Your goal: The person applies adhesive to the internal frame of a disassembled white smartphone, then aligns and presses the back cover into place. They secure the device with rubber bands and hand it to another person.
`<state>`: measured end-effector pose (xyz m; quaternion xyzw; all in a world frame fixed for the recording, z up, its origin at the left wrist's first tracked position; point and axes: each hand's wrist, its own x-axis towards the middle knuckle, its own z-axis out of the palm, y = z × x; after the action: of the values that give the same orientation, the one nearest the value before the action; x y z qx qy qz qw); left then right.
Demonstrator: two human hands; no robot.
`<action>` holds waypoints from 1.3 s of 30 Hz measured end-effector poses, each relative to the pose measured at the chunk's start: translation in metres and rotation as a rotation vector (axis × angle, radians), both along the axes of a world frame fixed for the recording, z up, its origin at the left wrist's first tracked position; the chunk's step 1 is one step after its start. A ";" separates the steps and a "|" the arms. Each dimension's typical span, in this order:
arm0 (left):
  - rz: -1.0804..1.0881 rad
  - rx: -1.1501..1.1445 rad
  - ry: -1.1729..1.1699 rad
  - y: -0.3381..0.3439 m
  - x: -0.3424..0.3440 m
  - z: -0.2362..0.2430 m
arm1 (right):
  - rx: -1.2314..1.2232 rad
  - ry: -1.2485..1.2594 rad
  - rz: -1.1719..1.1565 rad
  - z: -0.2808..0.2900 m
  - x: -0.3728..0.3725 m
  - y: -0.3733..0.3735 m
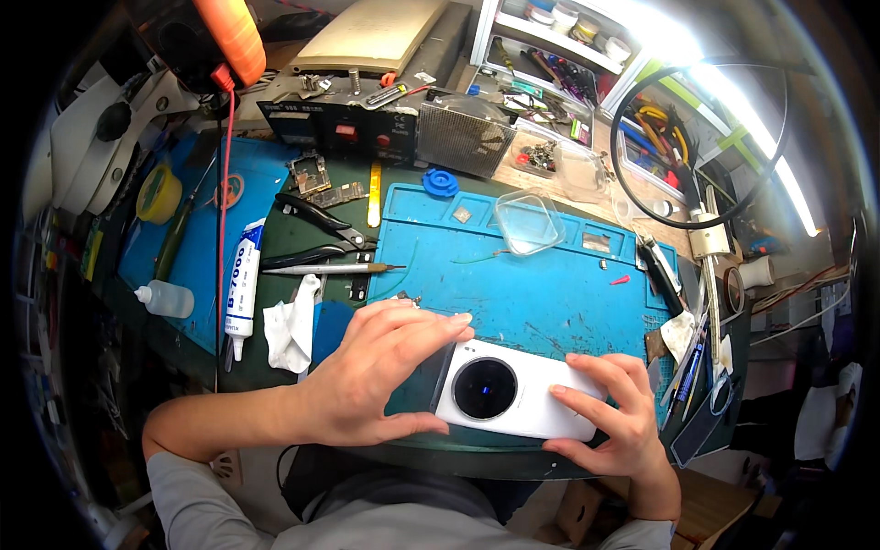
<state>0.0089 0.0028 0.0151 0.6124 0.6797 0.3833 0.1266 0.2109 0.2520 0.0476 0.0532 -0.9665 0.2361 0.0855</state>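
A white smartphone (541, 392) lies back up, held low over the near edge of the blue work mat (513, 312). Its big round black camera ring (486, 388) faces me, toward the phone's left end. My left hand (385, 376) spans that end, thumb at the lower corner and fingertips at the upper one. At the other end, my right hand (612, 414) grips the phone, with fingers over the back and the thumb along the near edge. A dark edge shows at the phone's left side.
Left of the mat lie a glue tube (243, 284), black-handled pliers (316, 215), a pen-like tool (325, 269) and crumpled white tissue (291, 325). A clear plastic box (529, 223) and blue round cap (441, 182) sit toward the back. Tweezers and tools crowd the right; a black hoop (616, 137) rises there.
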 end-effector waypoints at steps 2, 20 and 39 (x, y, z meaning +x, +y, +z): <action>0.001 -0.008 -0.003 0.001 0.000 0.001 | -0.014 -0.003 -0.004 -0.001 0.000 -0.001; -0.005 -0.025 -0.013 0.002 -0.001 0.001 | -0.017 -0.009 -0.001 -0.003 -0.001 -0.001; 0.012 -0.036 -0.014 0.001 -0.001 -0.001 | 0.015 0.003 0.009 -0.007 -0.004 -0.001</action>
<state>0.0081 0.0035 0.0145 0.6034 0.6892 0.3760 0.1402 0.2074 0.2508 0.0402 0.0587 -0.9678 0.2292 0.0855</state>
